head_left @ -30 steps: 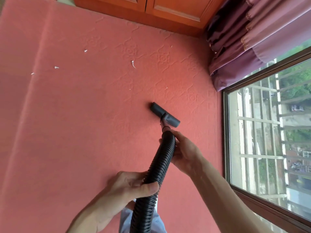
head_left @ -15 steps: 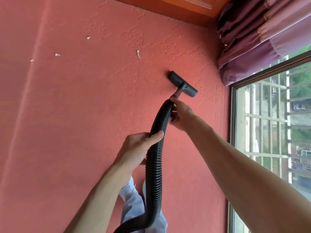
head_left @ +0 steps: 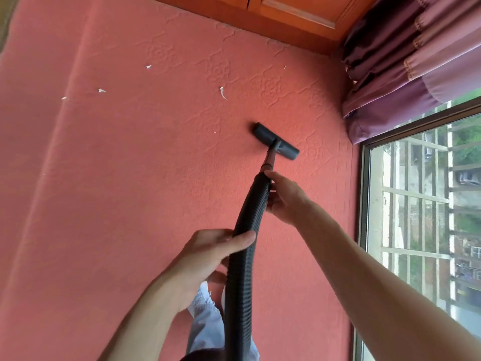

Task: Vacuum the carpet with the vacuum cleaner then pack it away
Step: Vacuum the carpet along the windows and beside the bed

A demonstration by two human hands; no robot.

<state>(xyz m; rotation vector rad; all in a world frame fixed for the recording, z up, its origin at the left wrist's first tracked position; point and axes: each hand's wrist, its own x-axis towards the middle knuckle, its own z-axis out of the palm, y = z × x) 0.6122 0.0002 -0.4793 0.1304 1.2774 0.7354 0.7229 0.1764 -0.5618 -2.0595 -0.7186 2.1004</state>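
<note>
Salmon-red embossed carpet (head_left: 130, 178) fills most of the view. The black T-shaped floor nozzle (head_left: 276, 141) lies flat on it, nr the window side & below the cabinet. A corrugated black hose (head_left: 244, 243) runs from the nozzle back toward the person; the vac body itself is not in view. The right hand (head_left: 286, 196) is wrapped round the hose's front end, just behind the short tube joint. The left hand (head_left: 208, 256) is clamped round the hose further back, thumb across the top.

Step in hand, as I judge it: sweeping the nozzle over the carpet. To do it well:
- Hold the head flat, both ends on the pile, no tipping onto a corner.
- Steer w/ the front hand & let the rear hand feed slack so the hose doesn't drag the head sideways.
- Overlap passes, working toward the white scraps (head_left: 223, 92), which lie up & left of the nozzle, well apart from it.
- Go slow over the curled one, since light bits may get pushed ahead instead of sucked in.

Count:
- 1 nozzle, 1 hose, 2 hands on the hose.
- Scraps: 4 plain + 2 tiny specks = 6 I can make out; maybe more too small to tell.
- 1 purple curtain (head_left: 416, 61), 1 window (head_left: 416, 204).
- 1 wooden cabinet (head_left: 286, 11), 2 door fronts partly showing.
</note>
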